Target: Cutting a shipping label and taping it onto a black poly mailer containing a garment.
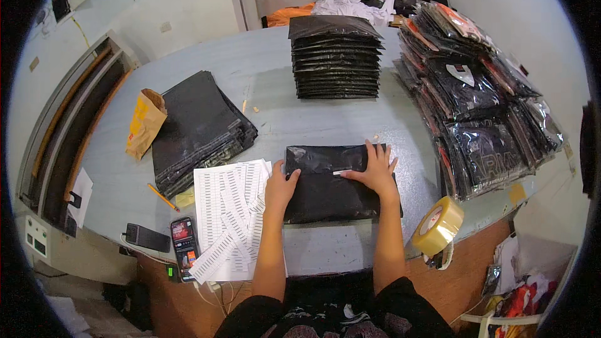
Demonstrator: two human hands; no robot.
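A flat black plastic mailer bag [332, 199] lies in front of me with its upper flap folded over. Near its middle sits a small white paper label [342, 173]. My left hand [282, 186] rests along the bag's left edge, thumb apart from the fingers and lying on the plastic. With fingers spread, my right hand [378, 174] lies flat on the bag's right side, its thumb tip against the label. Left of the bag are printed paper sheets [213, 194] with cut strips of labels [235, 209] on top.
A tall stack of filled black bags [336, 62] stands at the back. Clear-wrapped dark garments [469, 100] pile up on the right, with a tape roll [438, 225] nearer. Flat black bags [194, 125], a paper bag [147, 124], a pencil [164, 197] and a phone [184, 247] lie left.
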